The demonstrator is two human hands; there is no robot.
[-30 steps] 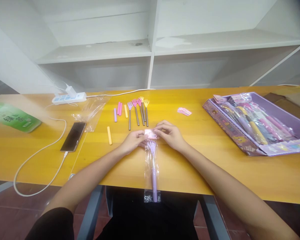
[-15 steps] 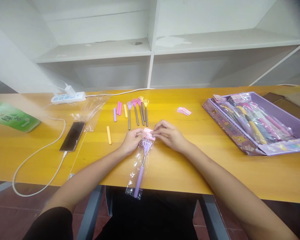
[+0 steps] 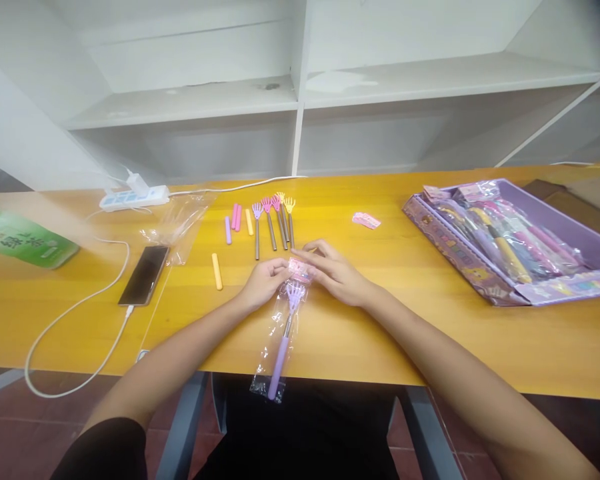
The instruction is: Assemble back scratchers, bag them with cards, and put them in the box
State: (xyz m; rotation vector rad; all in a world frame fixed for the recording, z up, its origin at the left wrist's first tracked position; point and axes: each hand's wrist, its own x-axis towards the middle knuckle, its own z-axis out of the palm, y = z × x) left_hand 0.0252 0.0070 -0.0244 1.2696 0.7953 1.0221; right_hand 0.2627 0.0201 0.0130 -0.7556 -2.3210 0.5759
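A purple back scratcher (image 3: 280, 360) lies in a clear plastic bag (image 3: 269, 347) in front of me, its lower end past the table's front edge. At the bag's top is a pink header card (image 3: 299, 269). My left hand (image 3: 265, 283) pinches the card's left side, fingers curled. My right hand (image 3: 337, 273) is closed on the card's right side, its index finger reaching along the upper edge and the thumb against the front. Beyond my hands lie several unbagged scratchers with metal rods, among them a purple-headed scratcher (image 3: 257, 230) and a yellow-headed scratcher (image 3: 290, 220).
Loose handle sleeves, including a yellow sleeve (image 3: 217, 271), lie at left. More pink cards (image 3: 367, 220) sit beyond my right hand. A purple display box (image 3: 450, 250) holds bagged scratchers. At left are a phone (image 3: 144, 275) on a cable, a power strip (image 3: 135, 197) and a green bottle (image 3: 27, 240).
My right fingers have shifted from pinching the card's upper right to stretching along its upper edge. More of the card's face shows. My left hand keeps its hold; the view has moved slightly.
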